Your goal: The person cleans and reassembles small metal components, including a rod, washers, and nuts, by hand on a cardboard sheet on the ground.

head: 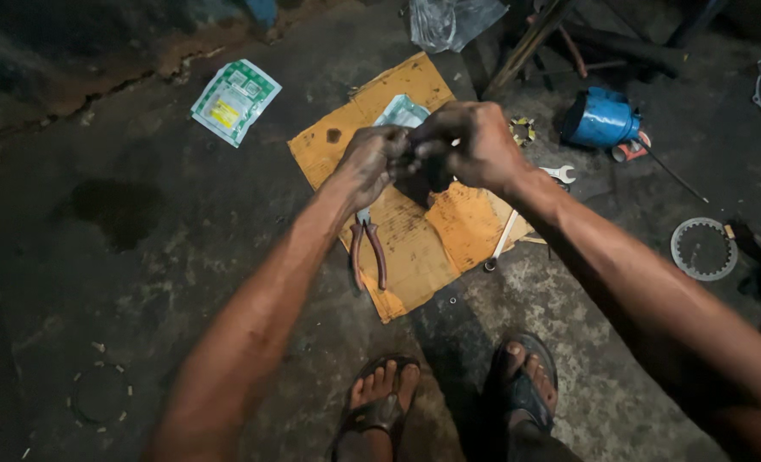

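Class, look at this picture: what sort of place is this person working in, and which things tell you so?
Probably a small repair workshop, with the work done on the floor. Pliers and a spanner lie on or beside a sheet of cardboard, and a toothed metal ring sits on the stained concrete floor.

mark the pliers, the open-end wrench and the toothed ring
pliers (368, 250), head view, on the red handles.
open-end wrench (560, 174), head view, on its open jaw end.
toothed ring (683, 265), head view, on its lower-left rim.
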